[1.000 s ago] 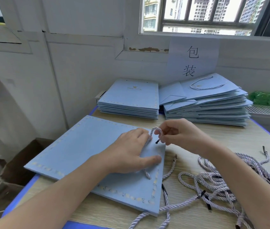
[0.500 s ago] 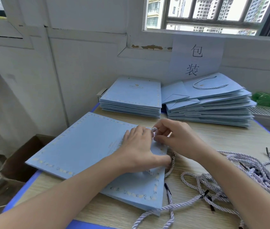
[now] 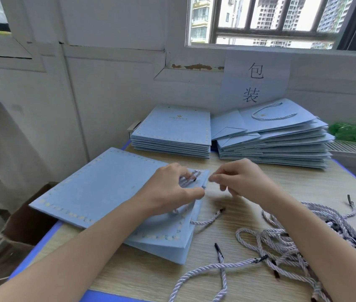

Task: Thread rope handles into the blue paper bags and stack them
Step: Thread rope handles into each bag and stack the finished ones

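The left hand [image 3: 172, 190] pins a twisted lilac rope handle [image 3: 191, 177] against the flat matte blue paper bag [image 3: 107, 188] near its top edge. Just right, the right hand [image 3: 238, 179] hovers over bare wood-grain worktop [image 3: 281, 182], fingers curled, apparently holding nothing.

Blue paper bag [image 3: 107, 188], centre left: light blue, pale cream dotted border along edges. Stack of bags [image 3: 172, 129], upper centre: same light blue, dotted border, small gold crown logo. Second stack [image 3: 281, 138], upper right: light blue, plain. Rope handles [image 3: 281, 243], lower right: pale lilac-white twist, black tips. Table [image 3: 249, 214]: light wood grain, blue edge. Paper sign [image 3: 257, 77]: pale, black characters. Green wrapping [image 3: 355, 132], far right. Wall [image 3: 107, 83]: white.
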`<state>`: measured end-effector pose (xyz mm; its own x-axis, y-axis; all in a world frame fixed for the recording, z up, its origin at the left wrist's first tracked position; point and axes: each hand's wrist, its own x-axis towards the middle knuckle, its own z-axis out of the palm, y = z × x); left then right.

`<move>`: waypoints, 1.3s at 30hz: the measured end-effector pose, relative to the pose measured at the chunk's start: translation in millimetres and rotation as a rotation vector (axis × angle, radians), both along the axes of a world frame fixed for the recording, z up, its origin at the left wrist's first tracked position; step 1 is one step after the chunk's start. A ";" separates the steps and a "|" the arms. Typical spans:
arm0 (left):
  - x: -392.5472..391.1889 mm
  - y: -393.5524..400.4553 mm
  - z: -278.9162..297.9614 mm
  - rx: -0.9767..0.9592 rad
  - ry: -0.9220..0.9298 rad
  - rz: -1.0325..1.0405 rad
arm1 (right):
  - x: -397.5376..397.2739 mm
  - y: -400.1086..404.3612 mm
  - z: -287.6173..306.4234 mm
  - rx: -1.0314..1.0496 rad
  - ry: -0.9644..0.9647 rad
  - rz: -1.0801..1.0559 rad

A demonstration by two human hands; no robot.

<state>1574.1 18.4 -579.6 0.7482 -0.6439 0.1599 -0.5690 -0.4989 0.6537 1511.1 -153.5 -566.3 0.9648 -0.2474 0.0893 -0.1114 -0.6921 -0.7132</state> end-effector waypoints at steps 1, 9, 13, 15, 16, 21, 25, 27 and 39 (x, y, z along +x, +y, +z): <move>0.2 0.4 0.1 -0.001 -0.006 0.005 | 0.1 4.4 -2.4 0.019 0.042 0.041; 3.3 2.0 3.0 -0.082 0.050 -0.006 | -2.3 23.1 -9.8 0.164 0.006 0.046; 1.7 6.0 4.0 -0.131 0.066 -0.057 | 0.6 31.8 -13.2 0.190 -0.053 -0.020; -0.2 5.3 4.6 -0.142 0.078 -0.067 | 2.7 31.7 -15.3 0.161 -0.079 -0.054; -0.7 5.1 5.5 -0.145 0.091 -0.066 | 3.8 31.4 -16.9 0.149 -0.095 -0.067; 4.2 5.6 4.4 -0.163 0.117 -0.074 | 8.2 29.1 -21.1 0.093 -0.099 -0.101; 5.2 0.5 2.0 -0.112 0.078 -0.088 | 7.1 17.8 -9.2 0.068 0.051 -0.047; 7.1 0.0 1.0 -0.015 0.046 -0.090 | 4.7 9.8 -4.4 0.015 0.123 -0.014; 8.0 23.9 9.3 0.226 0.002 -0.415 | -6.5 -30.6 6.9 -0.389 0.050 -0.200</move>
